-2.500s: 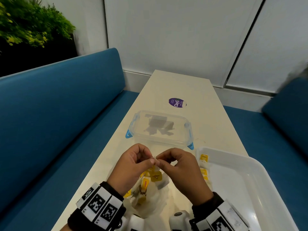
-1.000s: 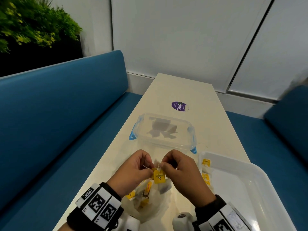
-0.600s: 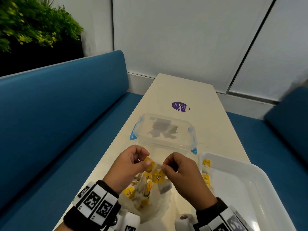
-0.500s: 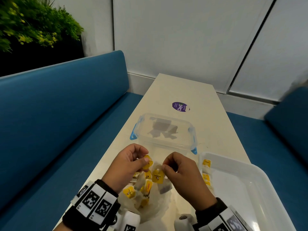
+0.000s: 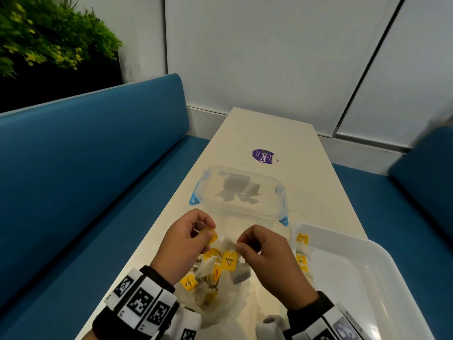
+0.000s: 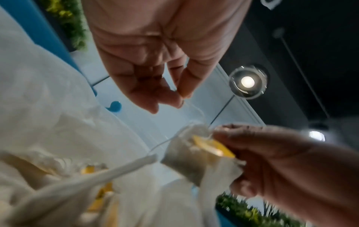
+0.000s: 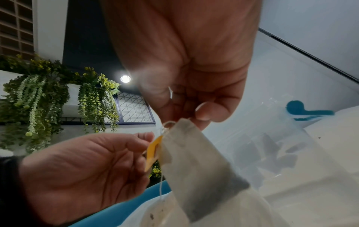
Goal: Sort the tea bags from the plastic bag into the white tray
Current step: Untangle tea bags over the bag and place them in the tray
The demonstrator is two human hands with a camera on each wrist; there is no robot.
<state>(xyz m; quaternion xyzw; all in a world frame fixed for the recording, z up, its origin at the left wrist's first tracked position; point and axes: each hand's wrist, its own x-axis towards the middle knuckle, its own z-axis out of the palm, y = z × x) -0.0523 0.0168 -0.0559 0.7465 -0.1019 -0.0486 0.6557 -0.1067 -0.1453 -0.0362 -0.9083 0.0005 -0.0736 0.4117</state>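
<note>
Over the open clear plastic bag, my right hand pinches the top of a tea bag. That bag's dark end hangs down, and a yellow tag dangles beside it. My left hand pinches another yellow tag a short way to the left. A thin thread runs between the two hands. Several more tea bags with yellow tags lie in the plastic bag. The white tray sits at the right, with a few tea bags along its left wall.
A clear lidded container with blue clips stands just beyond my hands, dark pieces inside it. A purple round sticker lies farther up the narrow cream table. Blue bench seats flank the table on both sides.
My hands were pinched together over the bag. The left hand has drawn away to the left with a yellow tag, while the right keeps the tea bag up.
</note>
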